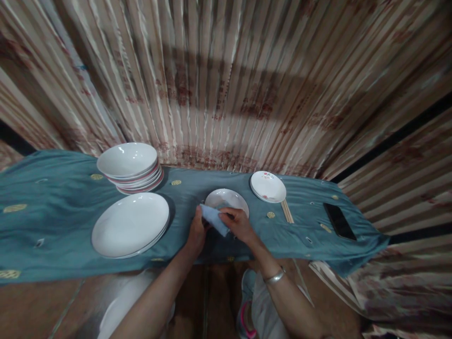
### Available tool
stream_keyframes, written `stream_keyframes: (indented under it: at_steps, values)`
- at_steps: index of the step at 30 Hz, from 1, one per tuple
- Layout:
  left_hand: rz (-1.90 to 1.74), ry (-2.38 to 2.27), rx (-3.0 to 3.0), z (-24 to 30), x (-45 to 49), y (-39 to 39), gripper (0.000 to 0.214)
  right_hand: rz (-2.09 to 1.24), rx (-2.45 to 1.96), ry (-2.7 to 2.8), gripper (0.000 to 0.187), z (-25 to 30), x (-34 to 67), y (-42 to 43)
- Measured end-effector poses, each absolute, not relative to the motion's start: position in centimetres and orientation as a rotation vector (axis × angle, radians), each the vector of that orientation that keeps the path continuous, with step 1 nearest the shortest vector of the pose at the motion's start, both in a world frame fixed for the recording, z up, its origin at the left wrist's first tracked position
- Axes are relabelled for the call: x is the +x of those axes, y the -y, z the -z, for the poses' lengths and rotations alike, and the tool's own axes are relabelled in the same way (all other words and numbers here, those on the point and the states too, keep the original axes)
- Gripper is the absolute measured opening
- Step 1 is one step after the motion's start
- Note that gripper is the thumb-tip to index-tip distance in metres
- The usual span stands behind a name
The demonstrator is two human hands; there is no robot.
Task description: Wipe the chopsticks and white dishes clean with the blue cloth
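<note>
In the head view, a light blue cloth point(214, 219) is bunched between my two hands, just in front of a small white plate point(231, 195). My left hand point(197, 231) closes around the cloth's left end, its fingers partly hidden behind the fabric. With thumb and fingers pinched, my right hand point(238, 224) grips the cloth from the other side and covers part of the plate's rim. Whether anything else sits inside the cloth cannot be made out. The lower part of the small plate is hidden by the cloth and hands.
Left stand a stack of white bowls point(127, 160) and large oval plates point(130, 223). Small floral plates point(268, 186), wooden chopsticks point(287, 211) and a black phone point(339, 221) lie right. A green tablecloth point(63, 226) covers the narrow table; a pleated curtain point(212, 84) hangs behind.
</note>
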State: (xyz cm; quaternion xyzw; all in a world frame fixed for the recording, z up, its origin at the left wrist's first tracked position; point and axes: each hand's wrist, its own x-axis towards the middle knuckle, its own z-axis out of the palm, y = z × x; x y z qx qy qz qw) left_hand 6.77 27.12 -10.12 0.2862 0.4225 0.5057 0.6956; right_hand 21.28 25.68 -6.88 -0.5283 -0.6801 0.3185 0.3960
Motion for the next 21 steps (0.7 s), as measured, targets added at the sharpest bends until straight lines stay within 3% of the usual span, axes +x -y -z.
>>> stream_keyframes:
  at_steps: [9,21]
  values:
    - [-1.129,-0.979,0.593,9.3,7.0,-26.9,0.057,-0.071,-1.581,1.789,0.033,8.5,24.7,-25.8]
    - [-1.14,-0.934,0.669,9.9,6.9,-26.9,0.058,-0.41,-1.361,2.334,0.05,9.6,23.0,-24.8]
